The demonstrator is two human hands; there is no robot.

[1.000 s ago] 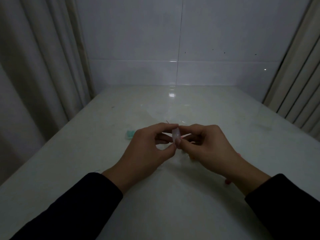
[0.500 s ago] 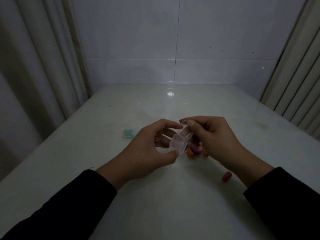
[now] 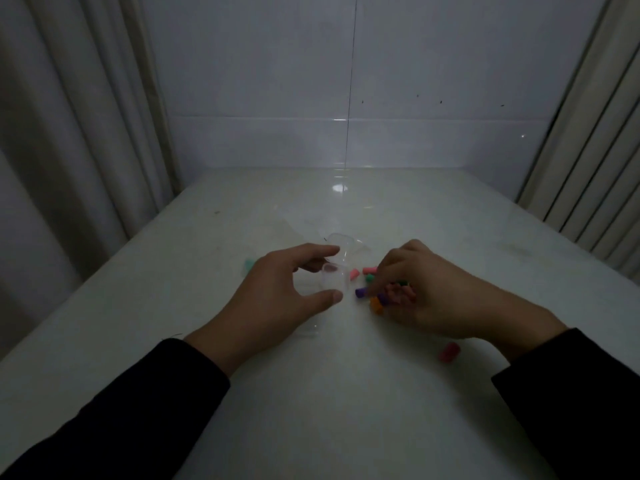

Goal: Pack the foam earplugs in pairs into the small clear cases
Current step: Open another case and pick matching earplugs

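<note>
Clear plastic case (image 3: pixel 335 279) stood open between thumb and fingers of my left hand (image 3: pixel 277 299), which held it on the table (image 3: pixel 346 410). My right hand (image 3: pixel 433 299) pinched at purple earplug (image 3: pixel 361 292), lying at 3 o'clock from the case, its long axis from 3 to 9. I judged soft foam could slip and roll.

Two hands: left hand (image 3: pixel 277 292), right hand (image 3: pixel 433 299). One open clear case (image 3: pixel 334 277). Earplugs on table (image 3: pixel 346 410): two pink-red (image 3: pixel 370 270) (image 3: pixel 449 352), one purple (image 3: pixel 362 292), one orange (image 3: pixel 376 304), one teal (image 3: pixel 248 264); others under fingers uncountable.
</note>
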